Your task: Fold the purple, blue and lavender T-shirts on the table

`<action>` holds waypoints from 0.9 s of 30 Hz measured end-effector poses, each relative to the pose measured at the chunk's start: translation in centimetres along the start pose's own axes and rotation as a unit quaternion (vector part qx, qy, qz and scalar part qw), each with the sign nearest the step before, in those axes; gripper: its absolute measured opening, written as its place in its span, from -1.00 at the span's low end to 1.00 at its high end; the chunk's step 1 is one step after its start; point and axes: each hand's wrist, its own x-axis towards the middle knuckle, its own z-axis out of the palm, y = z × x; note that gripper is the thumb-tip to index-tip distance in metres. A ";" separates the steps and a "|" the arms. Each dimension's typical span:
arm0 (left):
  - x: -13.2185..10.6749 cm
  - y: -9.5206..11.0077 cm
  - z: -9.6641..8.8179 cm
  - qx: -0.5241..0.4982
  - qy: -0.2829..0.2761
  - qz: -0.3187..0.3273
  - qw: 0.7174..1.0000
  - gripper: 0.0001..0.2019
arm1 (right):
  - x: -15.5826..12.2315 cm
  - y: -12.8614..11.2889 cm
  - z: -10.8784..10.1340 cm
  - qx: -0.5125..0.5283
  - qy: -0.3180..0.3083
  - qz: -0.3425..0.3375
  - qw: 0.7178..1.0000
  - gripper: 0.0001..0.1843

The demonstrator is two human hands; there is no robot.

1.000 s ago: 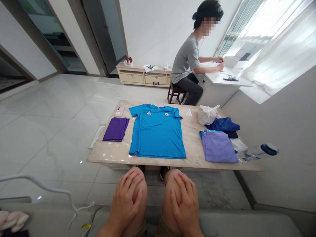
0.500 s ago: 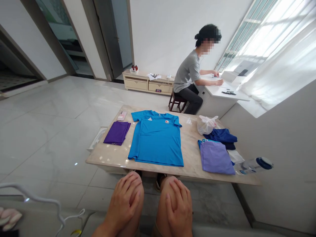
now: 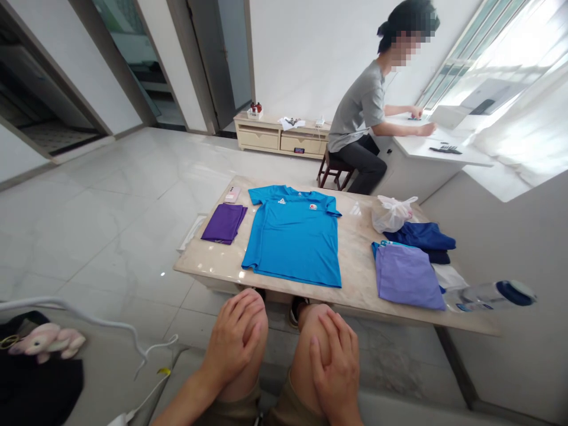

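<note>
My left hand (image 3: 233, 331) rests on my left knee, its fingers stretched over the kneecap and holding nothing. On the other knee lies my right hand (image 3: 336, 361), also open and bare. Just beyond my knees, a blue T-shirt (image 3: 295, 242) is spread flat on the low table (image 3: 357, 278), collar away from me, with small logos on its chest. To its left sits a folded purple garment (image 3: 224, 223). At the right is a folded lilac garment (image 3: 408, 277), lying partly over something blue.
A pink phone (image 3: 233, 194) lies at the table's far left. On the right are a white plastic bag (image 3: 393, 213), dark blue clothing (image 3: 423, 236) and a clear bottle (image 3: 492, 294). A person (image 3: 361, 109) sits at a white desk (image 3: 448, 145). A pink plush toy (image 3: 48, 341) lies beside me.
The view has tilted and shifted, so the table and clothes appear farther right and slightly higher, and more of the sofa shows at left. Both hands stay on the knees.
</note>
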 end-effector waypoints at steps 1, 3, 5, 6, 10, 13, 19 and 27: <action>0.0 0.0 0.0 0.002 0.000 0.002 1.000 -0.62 | 0.0 0.0 0.0 -0.001 0.002 -0.001 1.000 -0.56; 0.1 0.1 0.0 0.007 -0.001 0.004 1.000 -0.63 | 0.0 0.0 0.0 0.000 0.008 -0.004 1.000 -0.58; 0.2 0.1 0.1 0.008 -0.002 0.006 1.000 -0.62 | 0.1 0.0 0.1 0.002 0.009 -0.005 1.000 -0.58; 0.2 0.1 0.2 0.009 -0.002 0.007 1.000 -0.62 | 0.1 0.1 0.1 0.002 0.009 -0.006 1.000 -0.58; 0.2 0.3 0.2 0.007 0.002 0.006 1.000 -0.62 | 0.1 0.1 0.1 0.004 0.012 -0.002 1.000 -0.58; 0.2 0.3 0.1 0.010 0.004 0.006 1.000 -0.62 | 0.1 0.0 0.1 0.003 0.016 -0.001 1.000 -0.58; 0.0 0.3 0.4 0.017 0.017 0.012 1.000 -0.61 | -0.1 0.3 0.2 -0.009 0.020 -0.012 1.000 -0.57; 0.1 0.8 0.5 0.011 0.023 0.015 1.000 -0.60 | -0.3 0.9 0.1 -0.009 0.014 -0.008 1.000 -0.56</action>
